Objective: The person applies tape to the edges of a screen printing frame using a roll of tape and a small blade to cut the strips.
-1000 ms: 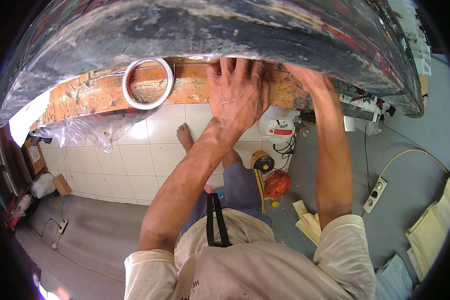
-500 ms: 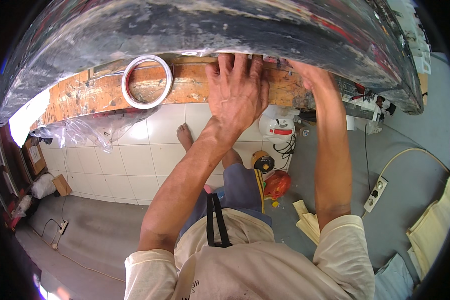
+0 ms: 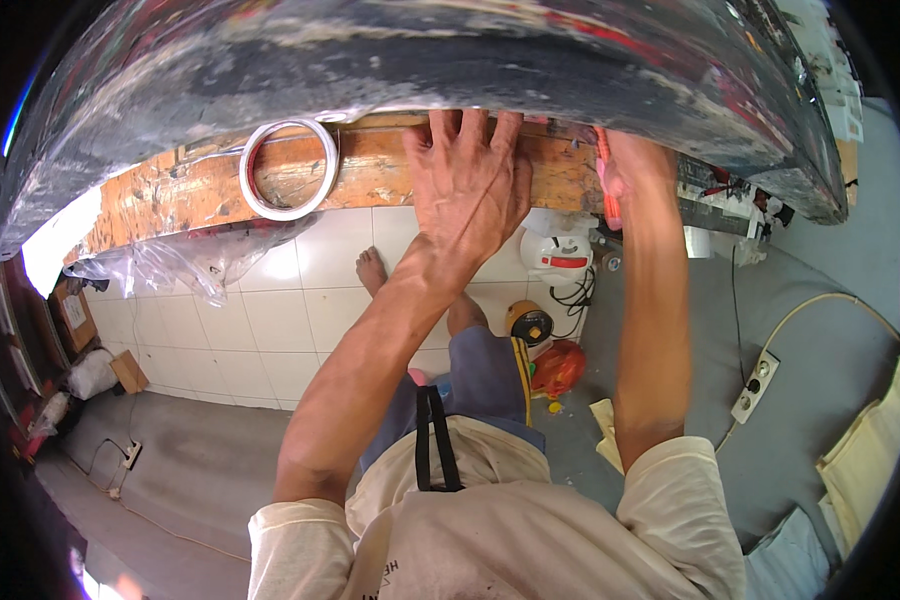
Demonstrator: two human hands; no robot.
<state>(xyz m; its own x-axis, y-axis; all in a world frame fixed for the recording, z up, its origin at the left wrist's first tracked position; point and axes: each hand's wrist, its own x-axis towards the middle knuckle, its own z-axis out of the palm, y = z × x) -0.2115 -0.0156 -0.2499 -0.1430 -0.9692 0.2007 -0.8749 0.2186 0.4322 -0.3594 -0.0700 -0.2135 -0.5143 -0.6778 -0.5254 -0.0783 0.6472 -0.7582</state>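
Note:
My left hand (image 3: 470, 185) lies palm down on the worn wooden bench (image 3: 375, 170), its fingers stretched out and apart. The fingertips disappear under the edge of a large dark, paint-smeared panel (image 3: 430, 75). Further right, my right hand (image 3: 642, 165) is closed round a slim orange-red tool handle (image 3: 611, 205); the tool's far end is hidden by the panel, so its kind cannot be made out. A roll of tape with a whitish ring and red inside (image 3: 331, 170) rests on the bench, left of my left hand.
Clear plastic sheeting (image 3: 200, 265) hangs off the bench's front edge. Below stand a white and red device (image 3: 555, 255) with a black cord and a red plastic bag (image 3: 558, 368). A power strip (image 3: 755, 387) with its cable lies on the grey floor at right, near pale folded cloth (image 3: 870, 430).
My right hand has drawn slightly back and left, and the orange-red handle now shows in it. My left hand stays nearly in place. The tape roll appears slightly further left.

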